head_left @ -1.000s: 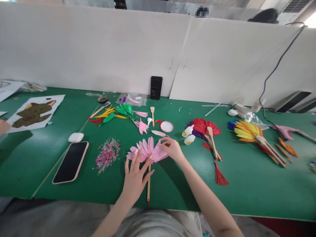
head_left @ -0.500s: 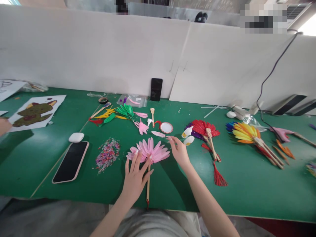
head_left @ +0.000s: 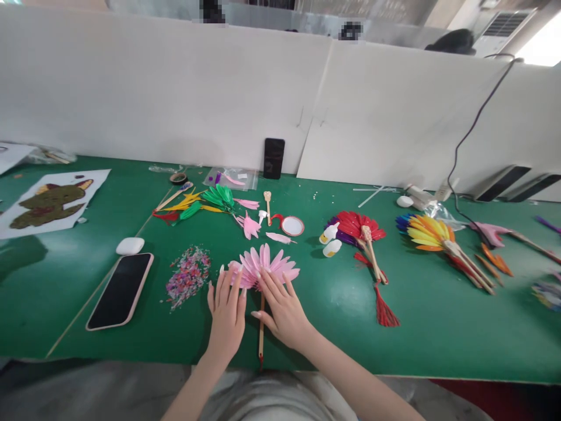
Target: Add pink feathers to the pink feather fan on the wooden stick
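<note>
A pink feather fan (head_left: 267, 261) on a thin wooden stick (head_left: 262, 327) lies on the green table (head_left: 429, 327) in front of me. My left hand (head_left: 227, 313) rests flat to the left of the stick, fingers spread, their tips on the fan's lower left feathers. On the right of the stick my right hand (head_left: 283, 307) also lies flat and open, its fingertips on the lower right feathers. A single loose pink feather (head_left: 279, 237) lies just beyond the fan.
A phone (head_left: 119, 290), a white case (head_left: 130, 245) and a heap of coloured bits (head_left: 187, 276) lie to the left. Loose feathers (head_left: 210, 200), a round lid (head_left: 293, 225), two glue bottles (head_left: 329, 240), a red fan (head_left: 363, 229) and a rainbow fan (head_left: 432, 235) lie beyond.
My right hand has come back from the fan's far right edge and now lies flat beside the stick. The left hand has slid slightly left. The view has shifted a little.
</note>
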`<state>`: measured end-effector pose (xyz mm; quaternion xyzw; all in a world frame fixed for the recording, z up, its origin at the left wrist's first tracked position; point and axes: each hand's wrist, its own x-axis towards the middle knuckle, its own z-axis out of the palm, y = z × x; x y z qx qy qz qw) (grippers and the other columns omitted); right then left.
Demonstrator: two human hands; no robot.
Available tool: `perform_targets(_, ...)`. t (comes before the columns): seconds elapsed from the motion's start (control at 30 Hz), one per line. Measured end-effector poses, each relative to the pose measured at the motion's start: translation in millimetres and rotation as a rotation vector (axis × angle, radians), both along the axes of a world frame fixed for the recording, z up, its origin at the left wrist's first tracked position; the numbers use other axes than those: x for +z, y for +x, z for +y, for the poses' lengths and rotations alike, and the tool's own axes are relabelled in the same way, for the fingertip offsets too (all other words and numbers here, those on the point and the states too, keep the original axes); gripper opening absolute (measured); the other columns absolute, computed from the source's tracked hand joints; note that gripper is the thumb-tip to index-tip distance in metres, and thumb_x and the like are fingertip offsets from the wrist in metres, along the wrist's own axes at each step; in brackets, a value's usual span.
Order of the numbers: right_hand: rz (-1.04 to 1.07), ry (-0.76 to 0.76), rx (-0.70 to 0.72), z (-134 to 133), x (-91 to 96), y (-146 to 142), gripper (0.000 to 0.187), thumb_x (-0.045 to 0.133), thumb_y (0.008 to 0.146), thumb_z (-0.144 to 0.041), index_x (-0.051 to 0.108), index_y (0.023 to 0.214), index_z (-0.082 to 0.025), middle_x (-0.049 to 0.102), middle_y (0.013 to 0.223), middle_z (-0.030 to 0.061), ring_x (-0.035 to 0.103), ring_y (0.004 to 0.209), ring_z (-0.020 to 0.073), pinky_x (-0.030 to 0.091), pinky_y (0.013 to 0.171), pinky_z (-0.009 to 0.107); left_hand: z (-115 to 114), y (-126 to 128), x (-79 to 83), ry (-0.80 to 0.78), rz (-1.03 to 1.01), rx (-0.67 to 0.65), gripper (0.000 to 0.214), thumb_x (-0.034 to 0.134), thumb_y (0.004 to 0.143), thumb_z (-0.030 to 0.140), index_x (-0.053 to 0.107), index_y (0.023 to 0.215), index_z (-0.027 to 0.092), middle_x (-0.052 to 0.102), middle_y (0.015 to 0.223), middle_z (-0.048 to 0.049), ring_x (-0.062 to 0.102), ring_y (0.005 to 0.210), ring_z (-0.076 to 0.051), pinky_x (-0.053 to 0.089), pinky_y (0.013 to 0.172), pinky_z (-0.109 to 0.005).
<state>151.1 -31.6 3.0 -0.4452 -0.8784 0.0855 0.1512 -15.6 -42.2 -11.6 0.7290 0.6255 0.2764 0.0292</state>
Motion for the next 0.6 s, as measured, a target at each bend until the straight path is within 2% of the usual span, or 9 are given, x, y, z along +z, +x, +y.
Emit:
perform_targets(0.2,-0.020,-0.025,-0.002,3.4,-5.1,-3.0,0.070,0.034,0.092,-0.052,0.022,0.144,-0.008,0.018,0.151,0.0090,0.018,0.139,0.0235,0.023,0.112,0.045,-2.1,0.5,-1.5,-0.017,-0.024,-0.019,0.048,0.033,0.093,0.019,0.029,0.141,0.023,0.035,0.146,-0.0081,0.020,0.139,-0.020,0.011,0.112,-0.043)
perform_targets(0.6,0.042,-0.086,-0.007,4.3,1.0,-4.6,0.063,0.040,0.092,-0.040,0.025,0.143,-0.008,0.025,0.149,0.0126,0.021,0.138,0.0235,0.027,0.111,0.044,-0.8,0.7,-3.8,-0.044,-0.042,-0.016,0.049,0.033,0.093,0.021,0.028,0.142,0.023,0.037,0.144,-0.0085,0.023,0.138,-0.021,0.012,0.112,-0.045)
